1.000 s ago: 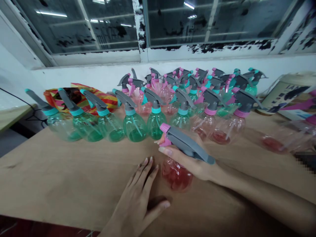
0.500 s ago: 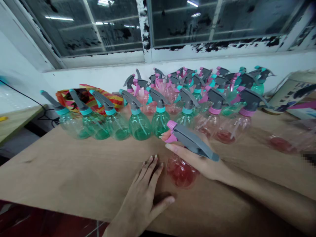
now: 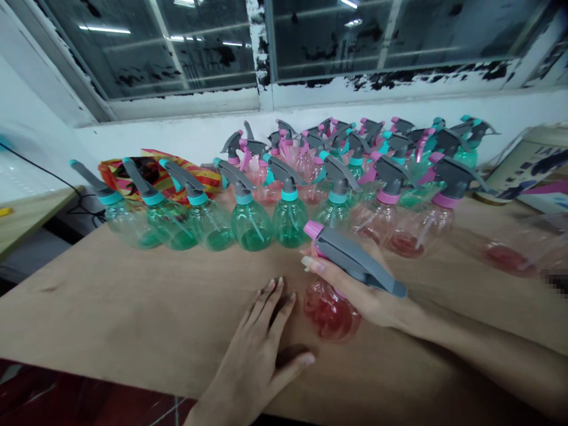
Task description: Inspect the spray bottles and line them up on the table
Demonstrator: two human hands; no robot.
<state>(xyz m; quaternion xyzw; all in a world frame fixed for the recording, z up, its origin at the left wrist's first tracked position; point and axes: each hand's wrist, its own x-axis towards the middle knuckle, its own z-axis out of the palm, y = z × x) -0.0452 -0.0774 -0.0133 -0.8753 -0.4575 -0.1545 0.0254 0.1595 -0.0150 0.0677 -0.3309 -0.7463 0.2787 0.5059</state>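
Note:
My right hand (image 3: 359, 290) is wrapped round the neck of a spray bottle (image 3: 332, 316) with a clear red body, under its grey trigger head with a pink nozzle. The bottle stands on the wooden table (image 3: 110, 307), nozzle pointing left and away. The pink collar is mostly hidden by the fingers. Just left of the bottle, my left hand (image 3: 257, 349) lies flat on the table with fingers stretched out, holding nothing. Beyond both hands, a front row of green spray bottles (image 3: 251, 228) with teal collars runs leftward, and pink-collared red ones (image 3: 406, 239) stand to the right.
Behind the front row, several more pink and teal spray bottles crowd toward the wall below the window (image 3: 177, 53). A red and yellow bag (image 3: 151, 177) lies behind the left bottles. At right are a printed cylindrical container (image 3: 519, 168) and another red bottle (image 3: 510, 257).
The right hand and the red spray bottle have shifted slightly to the right and toward me. The left hand stays in place.

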